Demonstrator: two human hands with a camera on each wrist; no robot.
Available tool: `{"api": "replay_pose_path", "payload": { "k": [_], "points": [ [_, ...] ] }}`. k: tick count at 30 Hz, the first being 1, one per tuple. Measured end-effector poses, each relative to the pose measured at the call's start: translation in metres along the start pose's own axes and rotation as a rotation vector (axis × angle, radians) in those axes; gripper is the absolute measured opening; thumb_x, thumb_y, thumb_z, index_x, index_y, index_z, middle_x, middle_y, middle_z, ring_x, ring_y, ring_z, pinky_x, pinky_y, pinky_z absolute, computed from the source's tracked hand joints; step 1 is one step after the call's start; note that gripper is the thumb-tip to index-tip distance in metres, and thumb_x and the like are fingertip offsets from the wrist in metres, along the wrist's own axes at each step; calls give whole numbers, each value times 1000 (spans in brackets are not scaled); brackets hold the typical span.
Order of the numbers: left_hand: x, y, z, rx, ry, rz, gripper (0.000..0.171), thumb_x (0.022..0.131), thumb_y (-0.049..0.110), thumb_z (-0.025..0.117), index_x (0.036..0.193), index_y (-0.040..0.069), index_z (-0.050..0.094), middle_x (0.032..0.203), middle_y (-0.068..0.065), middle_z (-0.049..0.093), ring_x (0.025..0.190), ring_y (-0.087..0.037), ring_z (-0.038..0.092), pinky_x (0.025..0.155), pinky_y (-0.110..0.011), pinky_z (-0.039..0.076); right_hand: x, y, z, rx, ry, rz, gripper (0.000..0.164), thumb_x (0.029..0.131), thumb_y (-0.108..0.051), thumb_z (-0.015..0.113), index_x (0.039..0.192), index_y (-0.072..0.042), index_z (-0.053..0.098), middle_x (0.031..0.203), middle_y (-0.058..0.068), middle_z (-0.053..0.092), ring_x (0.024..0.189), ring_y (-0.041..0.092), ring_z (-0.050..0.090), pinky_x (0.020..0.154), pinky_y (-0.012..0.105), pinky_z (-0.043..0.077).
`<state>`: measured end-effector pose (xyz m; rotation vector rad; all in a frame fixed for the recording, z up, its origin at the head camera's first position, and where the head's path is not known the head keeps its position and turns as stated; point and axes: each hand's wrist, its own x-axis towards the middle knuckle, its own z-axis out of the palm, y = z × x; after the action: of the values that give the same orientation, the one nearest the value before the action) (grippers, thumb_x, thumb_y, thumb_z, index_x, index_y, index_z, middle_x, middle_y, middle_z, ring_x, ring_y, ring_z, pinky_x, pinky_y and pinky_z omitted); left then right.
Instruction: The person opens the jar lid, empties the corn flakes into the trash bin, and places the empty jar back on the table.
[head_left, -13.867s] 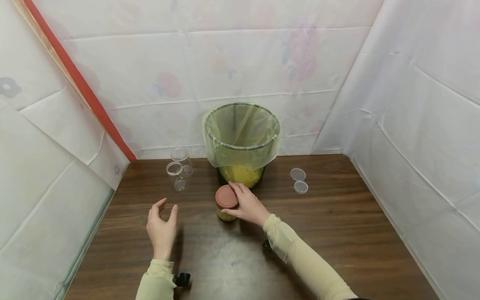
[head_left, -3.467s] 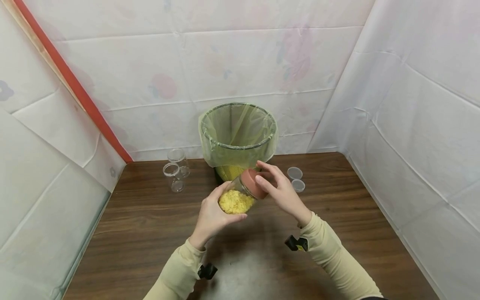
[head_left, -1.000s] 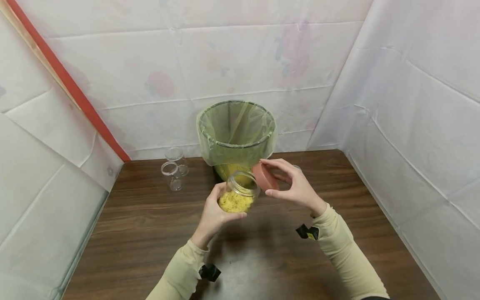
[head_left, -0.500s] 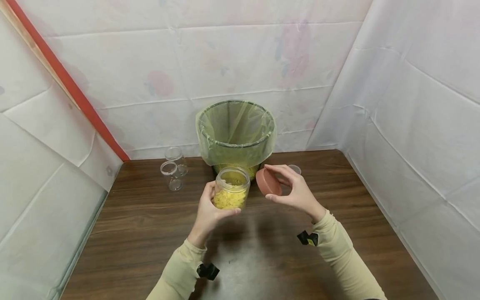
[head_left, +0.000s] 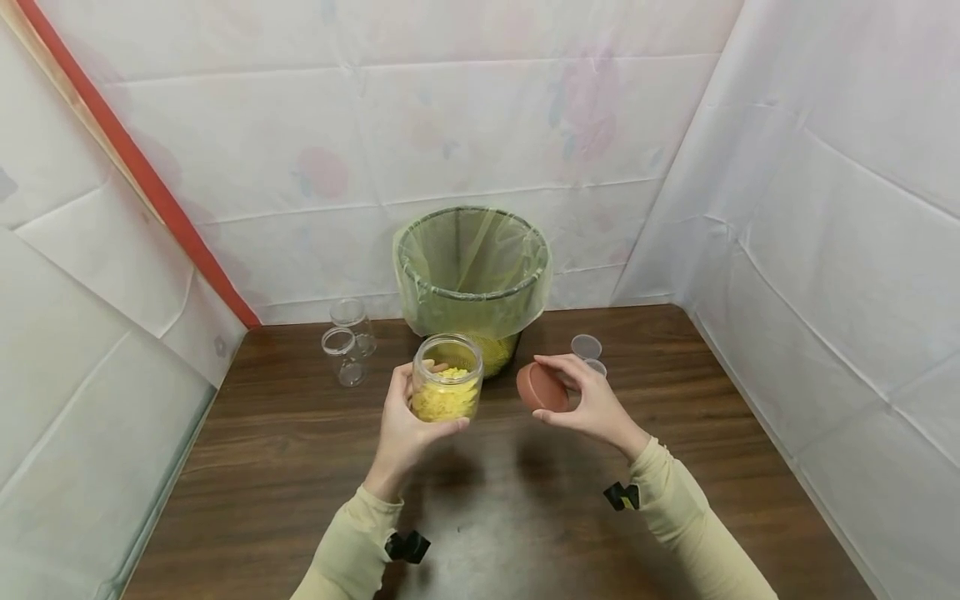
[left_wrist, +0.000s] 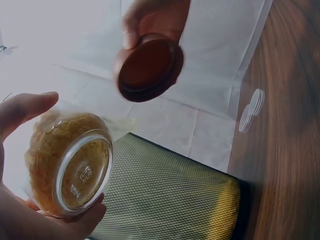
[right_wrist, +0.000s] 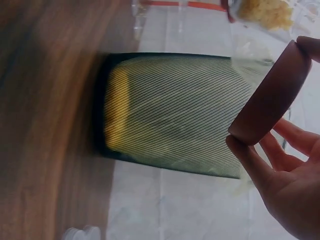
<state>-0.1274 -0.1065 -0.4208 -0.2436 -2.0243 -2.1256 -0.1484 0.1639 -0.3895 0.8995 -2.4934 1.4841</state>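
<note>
My left hand (head_left: pixel 405 429) grips a clear jar (head_left: pixel 448 382), partly filled with yellow flakes (head_left: pixel 444 402), and its mouth is uncovered and tipped a little. The left wrist view shows the jar's embossed round base (left_wrist: pixel 84 172), with thumb and fingers curled about its side. To its right, my right hand (head_left: pixel 596 408) pinches a reddish-brown lid (head_left: pixel 542 387) by its edge, apart from the jar and raised over the table. In the right wrist view the lid (right_wrist: pixel 272 95) stands on edge between thumb and fingers.
Behind the jar stands a mesh wastebasket (head_left: pixel 498 354) with a yellow-green bag (head_left: pixel 472 312) over its rim. Two clear jars without lids (head_left: pixel 350 367) stand at the back left. Two clear flat lids (head_left: pixel 586 347) lie at the back right of the wooden table (head_left: pixel 675 433).
The brown lid, earlier on the jar, has come off in my right hand. Over the last second, the jar has moved left and turned more upright, while the lid has drawn away and lower.
</note>
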Motion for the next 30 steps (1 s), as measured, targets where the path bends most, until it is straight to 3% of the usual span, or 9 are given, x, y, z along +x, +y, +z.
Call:
{"api": "replay_pose_path", "payload": {
  "k": [4,11,20,30],
  "points": [
    [0,1,-3,-10,32,8,83,51,-13,85,121,-3,41,124,-18,60,105,-11,60,88,-20,48,-7,21,3,-21,34,4,67,69,-4,82,129,3,52,121,21,55,109,36,56,94,46,48],
    [-2,-1,-5,-53,59,-36,84,52,-16,83,123,-4,39,126,-20,57,106,-12,59,90,-21,48,-15,62,8,-69,69,49,70,68,-19,85,131,-14,54,124,5,56,111,21,56,95,33,49],
    [-2,-6,-5,-88,89,-29,87,53,-19,80,127,-3,36,129,-21,53,109,-14,57,89,-21,48,-19,76,9,-191,90,55,72,67,-28,85,131,-13,54,120,5,57,106,20,58,87,37,53],
    [-3,-9,-9,-91,113,-8,87,53,-20,79,128,-2,37,129,-16,53,108,-14,56,87,-21,49,-26,90,10,-263,106,122,74,66,-33,86,131,-14,54,119,8,57,104,24,59,86,40,54]
  ]
}}
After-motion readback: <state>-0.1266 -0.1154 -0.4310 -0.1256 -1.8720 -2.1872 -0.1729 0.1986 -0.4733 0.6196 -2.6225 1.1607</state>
